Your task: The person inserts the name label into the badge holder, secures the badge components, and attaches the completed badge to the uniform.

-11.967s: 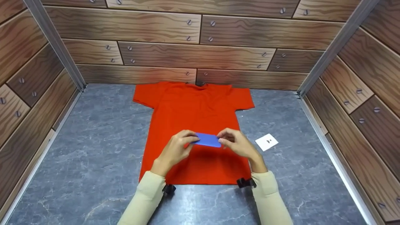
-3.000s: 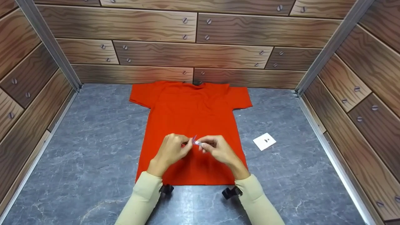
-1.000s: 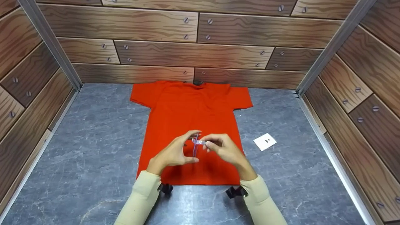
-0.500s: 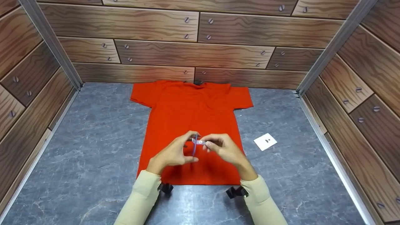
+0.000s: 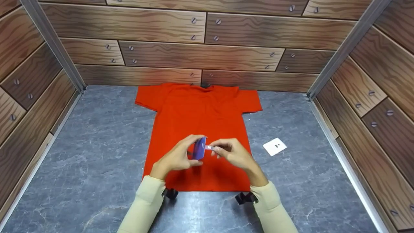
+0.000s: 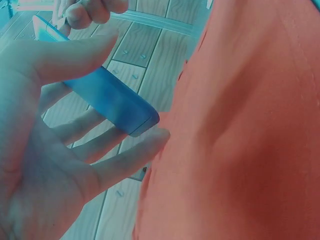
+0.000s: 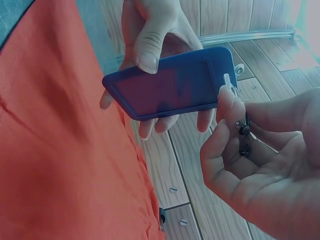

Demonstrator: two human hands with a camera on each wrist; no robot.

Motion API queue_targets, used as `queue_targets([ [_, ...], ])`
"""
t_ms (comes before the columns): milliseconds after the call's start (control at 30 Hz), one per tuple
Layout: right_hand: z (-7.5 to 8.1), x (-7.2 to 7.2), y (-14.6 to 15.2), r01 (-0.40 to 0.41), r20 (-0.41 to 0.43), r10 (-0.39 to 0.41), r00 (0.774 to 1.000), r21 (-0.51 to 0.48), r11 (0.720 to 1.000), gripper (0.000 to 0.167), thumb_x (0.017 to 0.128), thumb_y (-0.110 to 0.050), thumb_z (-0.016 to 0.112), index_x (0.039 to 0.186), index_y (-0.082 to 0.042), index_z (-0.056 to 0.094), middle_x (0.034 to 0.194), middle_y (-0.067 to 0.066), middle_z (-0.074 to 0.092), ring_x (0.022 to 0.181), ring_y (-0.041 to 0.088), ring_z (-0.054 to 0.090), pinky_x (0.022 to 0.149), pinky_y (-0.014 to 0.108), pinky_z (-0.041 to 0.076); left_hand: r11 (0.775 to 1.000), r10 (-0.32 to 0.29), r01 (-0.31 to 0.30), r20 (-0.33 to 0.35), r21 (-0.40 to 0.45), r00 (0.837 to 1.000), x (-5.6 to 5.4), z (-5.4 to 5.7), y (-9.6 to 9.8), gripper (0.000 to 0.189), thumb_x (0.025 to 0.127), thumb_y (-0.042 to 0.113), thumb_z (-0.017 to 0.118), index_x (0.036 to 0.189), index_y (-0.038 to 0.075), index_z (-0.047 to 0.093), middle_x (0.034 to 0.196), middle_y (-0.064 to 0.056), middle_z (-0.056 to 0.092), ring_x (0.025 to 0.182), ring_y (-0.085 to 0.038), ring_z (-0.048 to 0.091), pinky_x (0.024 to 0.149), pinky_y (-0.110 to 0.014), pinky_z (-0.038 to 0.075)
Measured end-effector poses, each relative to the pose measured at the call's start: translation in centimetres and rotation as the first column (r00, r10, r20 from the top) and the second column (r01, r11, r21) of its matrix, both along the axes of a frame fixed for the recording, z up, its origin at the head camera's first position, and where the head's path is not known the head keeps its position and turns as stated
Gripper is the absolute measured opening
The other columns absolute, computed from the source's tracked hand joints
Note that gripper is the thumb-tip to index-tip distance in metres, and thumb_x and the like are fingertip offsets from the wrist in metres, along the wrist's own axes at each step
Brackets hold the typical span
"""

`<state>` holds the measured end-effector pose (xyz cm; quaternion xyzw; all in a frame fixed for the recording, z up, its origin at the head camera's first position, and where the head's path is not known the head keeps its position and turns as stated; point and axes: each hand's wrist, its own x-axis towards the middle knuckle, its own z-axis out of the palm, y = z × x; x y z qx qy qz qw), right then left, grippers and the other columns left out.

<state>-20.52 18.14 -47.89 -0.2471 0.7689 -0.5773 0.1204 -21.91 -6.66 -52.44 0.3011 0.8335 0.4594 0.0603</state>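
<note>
The blue badge holder [image 5: 199, 149] is in the air over the lower half of a red T-shirt [image 5: 203, 119], between the two hands and clearly nearer the left hand [image 5: 178, 156]. That hand's grip is clamped on the holder: the thumb bears on its windowed side while the fingers reach, spread and mostly straight, behind it. The right hand [image 5: 235, 155] has thumb and fingertips together, pinching the clear strap [image 5: 209, 147] with its round snap; a dark metal clip [image 7: 244, 131] lies within the bent fingers.

The key relation, as I judge it, is between the strap and the holder's long axis. In the right wrist view that axis runs from the free end, pointing toward the shirt, to the strap end, just beside the right fingertips. The clear window [image 7: 167, 89] faces that camera. The left grip thus crosses the holder's length, and the right grip lies beyond its short end. Whether the strap passes through a slot there, I cannot tell.

A white card [image 5: 274, 147] with small dark marks lies on the grey worktop [image 5: 310, 181], beside the shirt, nearer the right hand and touched by neither.
</note>
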Motion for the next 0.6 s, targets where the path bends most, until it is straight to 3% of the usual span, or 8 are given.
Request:
queue_targets([
  [267, -0.17, -0.13, -0.04, 0.011, -0.006, -0.01, 1.0, 0.055, 0.998, 0.02, 0.102, -0.006, 0.061, 0.114, 0.005, 0.073, 0.093, 0.037, 0.068, 0.076, 0.035, 0.065, 0.075, 0.022, 0.057, 0.999, 0.027, -0.027, -0.009, -0.03, 1.0, -0.04, 0.16, -0.48, 0.083, 0.082, 0.012, 0.087, 0.152, 0.027, 0.046, 0.135, 0.002, 0.055, 0.125, -0.023, 0.054, 0.098, -0.046, 0.059],
  [467, -0.48, -0.27, -0.01, 0.041, -0.009, -0.04, 0.999, 0.114, 0.993, 0.019, 0.102, -0.006, 0.062, 0.113, 0.002, 0.074, 0.093, 0.035, 0.07, 0.08, 0.044, 0.065, 0.074, 0.024, 0.058, 0.991, 0.054, -0.063, -0.08, -0.12, 0.995, -0.06, 0.36, -0.58, 0.082, 0.081, 0.012, 0.088, 0.151, 0.029, 0.047, 0.135, -0.002, 0.054, 0.126, -0.025, 0.054, 0.1, -0.047, 0.058],
  [600, -0.69, -0.36, 0.14, 0.06, -0.016, -0.058, 0.998, 0.158, 0.986, 0.019, 0.101, -0.007, 0.064, 0.113, 0.002, 0.074, 0.093, 0.031, 0.071, 0.081, 0.041, 0.066, 0.074, 0.025, 0.057, 0.983, 0.069, -0.087, -0.113, -0.163, 0.991, 0.02, 0.55, -0.63, 0.082, 0.081, 0.012, 0.088, 0.151, 0.029, 0.047, 0.135, -0.003, 0.054, 0.127, -0.025, 0.054, 0.101, -0.048, 0.058],
])
